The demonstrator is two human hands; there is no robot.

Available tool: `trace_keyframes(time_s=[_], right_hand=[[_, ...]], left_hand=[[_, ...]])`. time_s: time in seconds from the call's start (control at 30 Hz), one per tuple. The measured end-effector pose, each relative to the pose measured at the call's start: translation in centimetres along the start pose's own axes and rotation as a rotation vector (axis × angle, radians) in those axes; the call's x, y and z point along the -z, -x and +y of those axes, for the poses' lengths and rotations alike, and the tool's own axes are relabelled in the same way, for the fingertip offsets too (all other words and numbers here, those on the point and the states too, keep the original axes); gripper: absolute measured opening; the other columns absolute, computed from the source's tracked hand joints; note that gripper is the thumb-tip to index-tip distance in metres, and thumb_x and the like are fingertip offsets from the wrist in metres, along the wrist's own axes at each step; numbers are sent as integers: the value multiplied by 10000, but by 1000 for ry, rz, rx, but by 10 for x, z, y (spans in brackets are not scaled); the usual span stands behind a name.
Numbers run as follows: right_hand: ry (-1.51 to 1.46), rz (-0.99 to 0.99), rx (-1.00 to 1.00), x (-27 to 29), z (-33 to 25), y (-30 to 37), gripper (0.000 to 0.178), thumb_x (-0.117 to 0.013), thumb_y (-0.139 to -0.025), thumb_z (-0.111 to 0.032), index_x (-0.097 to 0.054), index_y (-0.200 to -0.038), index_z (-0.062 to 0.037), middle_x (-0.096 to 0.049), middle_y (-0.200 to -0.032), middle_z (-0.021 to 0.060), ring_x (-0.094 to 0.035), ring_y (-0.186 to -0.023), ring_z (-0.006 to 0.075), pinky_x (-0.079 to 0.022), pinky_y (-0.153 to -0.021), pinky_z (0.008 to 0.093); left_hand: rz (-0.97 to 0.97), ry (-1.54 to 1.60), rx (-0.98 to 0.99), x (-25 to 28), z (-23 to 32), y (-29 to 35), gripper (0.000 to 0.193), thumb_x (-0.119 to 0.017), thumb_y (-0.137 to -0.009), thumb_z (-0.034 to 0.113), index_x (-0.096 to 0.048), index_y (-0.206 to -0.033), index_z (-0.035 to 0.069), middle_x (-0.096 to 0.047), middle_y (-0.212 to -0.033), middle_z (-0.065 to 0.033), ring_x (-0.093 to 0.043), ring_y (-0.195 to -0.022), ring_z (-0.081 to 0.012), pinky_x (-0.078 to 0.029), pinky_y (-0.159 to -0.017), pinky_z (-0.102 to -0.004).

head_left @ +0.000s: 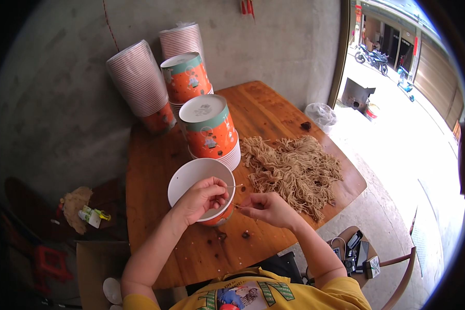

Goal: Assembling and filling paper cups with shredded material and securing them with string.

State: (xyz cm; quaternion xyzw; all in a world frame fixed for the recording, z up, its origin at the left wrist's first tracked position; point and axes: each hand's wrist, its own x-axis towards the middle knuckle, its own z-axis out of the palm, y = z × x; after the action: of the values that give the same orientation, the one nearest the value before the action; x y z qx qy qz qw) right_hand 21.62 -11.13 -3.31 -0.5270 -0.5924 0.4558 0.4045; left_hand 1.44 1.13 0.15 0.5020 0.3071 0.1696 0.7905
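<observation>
An open paper bucket [183, 178], white inside and orange outside, stands near the table's front. Over its right rim, my left hand [205, 197] is closed with a thin cord [234, 186] sticking out from its fingertips. Just right of the bucket, my right hand [264, 209] pinches a thin strand at its fingertips; whether it is the same cord cannot be made out. A loose heap of tan cords [294, 173] lies on the table beyond my right hand. Behind the open bucket stands an upside-down stack of orange and green paper buckets [210, 132].
The wooden table [258, 103] also carries more bucket stacks [139, 77] against the grey wall. A chair [364, 258] with a camera and small items stands at right. At lower left is a cardboard box [101, 258]. A clear plastic bag [321, 116] sits past the table's right edge.
</observation>
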Motion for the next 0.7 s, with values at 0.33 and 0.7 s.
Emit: trace_keyframes(time_s=[0.33,0.7], right_hand=[[282,204,432,-5,-25,-2,74,-638,-866,-75,-631,-929,-36,-542,-844,45,-574,-670,129,-464,-582,261],[329,319,549,6,-32,-20,99,-701,-842,-113,-658,-914,-61,-538,-804,60,-577,-687,188,-485,-620,304]], left_hand=[[10,-116,-13,-7,-5,-3,146,-614,-903,129,-569,-1016,49,-605,-844,-18,-551,-689,-74,-446,-623,-203],[-66,-296,-97,-22,-4,-5,108,-628,-912,127,-595,-976,47,-581,-837,17,-509,-707,-53,-429,-640,-203]])
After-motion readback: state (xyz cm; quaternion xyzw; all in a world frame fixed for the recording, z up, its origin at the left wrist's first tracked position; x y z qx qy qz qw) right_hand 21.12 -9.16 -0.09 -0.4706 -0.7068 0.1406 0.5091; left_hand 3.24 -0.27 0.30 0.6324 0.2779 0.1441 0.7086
